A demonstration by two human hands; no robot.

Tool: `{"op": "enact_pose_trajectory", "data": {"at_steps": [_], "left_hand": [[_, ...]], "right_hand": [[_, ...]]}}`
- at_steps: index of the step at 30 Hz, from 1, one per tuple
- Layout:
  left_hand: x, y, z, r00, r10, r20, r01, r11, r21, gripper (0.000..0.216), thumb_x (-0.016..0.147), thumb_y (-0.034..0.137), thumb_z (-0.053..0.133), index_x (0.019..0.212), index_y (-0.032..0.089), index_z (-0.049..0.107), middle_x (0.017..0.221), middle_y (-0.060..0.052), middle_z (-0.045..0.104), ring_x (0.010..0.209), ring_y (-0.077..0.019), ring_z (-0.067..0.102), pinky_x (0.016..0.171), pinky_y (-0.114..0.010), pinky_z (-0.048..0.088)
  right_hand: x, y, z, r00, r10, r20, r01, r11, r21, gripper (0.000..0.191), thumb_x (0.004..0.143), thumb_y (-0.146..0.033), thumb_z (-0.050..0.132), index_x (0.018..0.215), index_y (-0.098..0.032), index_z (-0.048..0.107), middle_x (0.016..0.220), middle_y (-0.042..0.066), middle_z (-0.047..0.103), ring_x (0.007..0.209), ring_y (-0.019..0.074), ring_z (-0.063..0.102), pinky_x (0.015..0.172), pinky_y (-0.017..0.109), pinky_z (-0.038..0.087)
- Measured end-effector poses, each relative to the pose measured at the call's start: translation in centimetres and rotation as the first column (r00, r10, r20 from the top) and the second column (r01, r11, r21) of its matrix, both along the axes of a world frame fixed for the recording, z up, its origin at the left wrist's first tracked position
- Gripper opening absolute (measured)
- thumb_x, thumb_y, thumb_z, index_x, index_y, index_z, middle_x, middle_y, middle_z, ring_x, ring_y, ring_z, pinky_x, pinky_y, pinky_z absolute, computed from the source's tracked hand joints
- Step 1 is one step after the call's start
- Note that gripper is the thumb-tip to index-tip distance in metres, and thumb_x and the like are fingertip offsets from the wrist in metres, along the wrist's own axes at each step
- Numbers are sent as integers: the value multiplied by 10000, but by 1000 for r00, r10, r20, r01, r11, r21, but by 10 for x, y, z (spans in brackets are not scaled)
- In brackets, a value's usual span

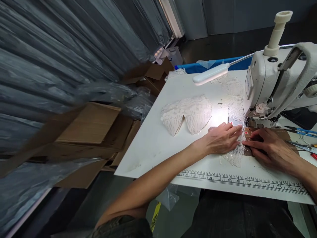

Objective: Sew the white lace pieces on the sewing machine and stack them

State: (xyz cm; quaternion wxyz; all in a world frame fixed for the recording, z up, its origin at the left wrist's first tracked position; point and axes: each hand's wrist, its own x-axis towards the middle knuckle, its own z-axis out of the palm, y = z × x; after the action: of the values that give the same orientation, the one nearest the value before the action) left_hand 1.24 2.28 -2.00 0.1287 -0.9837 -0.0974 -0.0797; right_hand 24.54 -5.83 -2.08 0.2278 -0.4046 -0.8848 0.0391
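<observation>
A strip of white lace [235, 157] lies under the head of a white sewing machine [262, 79] and hangs toward the table's front. My left hand [223, 138] rests flat on the lace, its fingers stretched toward the needle area. Just right of it, my right hand [269, 145] has its fingers apart, with one extended fingertip touching the lace's right edge. Beneath the right hand is a brown plate [279, 134] beside the presser foot. The lace under my left palm is hidden.
A folded white lace piece [187, 112] lies left on the white table [146, 148]. A lamp [210, 74] reaches over it. Scissors [302, 145] and blue-handled snips [300, 130] lie at right. A printed ruler [237, 181] runs along the front edge; cardboard boxes [91, 122] stand left.
</observation>
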Motion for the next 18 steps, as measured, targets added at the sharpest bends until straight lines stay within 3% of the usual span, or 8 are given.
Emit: {"op": "enact_pose_trajectory", "data": {"at_steps": [4,10,18], "left_hand": [[1,-4,4,1000,-10,-17,10,1000,29,329,1043,221,365,1207,90,618,1230,-160,665,1191,-253,548,823,-354,438],[6,-7,11,992,123,-42,-122,992,10,384,1042,292,346,1213,64,603,1278,-171,627,902,-218,579,766,-348,409],[16,2,13,986,163,-38,-164,986,-17,408,1040,311,329,1233,61,588,1332,-172,601,947,-233,589,806,-359,411]], "right_hand": [[-1,0,1,1000,-5,18,5,1000,16,297,936,-177,511,1138,-229,723,1023,113,598,961,262,599,817,436,565],[-1,2,3,998,14,57,-17,999,48,296,955,-190,473,1134,-208,708,1004,117,609,931,251,606,784,410,559],[0,6,-5,997,-63,53,59,996,70,326,994,-239,427,1166,-228,703,1008,120,619,891,240,578,782,413,531]]}}
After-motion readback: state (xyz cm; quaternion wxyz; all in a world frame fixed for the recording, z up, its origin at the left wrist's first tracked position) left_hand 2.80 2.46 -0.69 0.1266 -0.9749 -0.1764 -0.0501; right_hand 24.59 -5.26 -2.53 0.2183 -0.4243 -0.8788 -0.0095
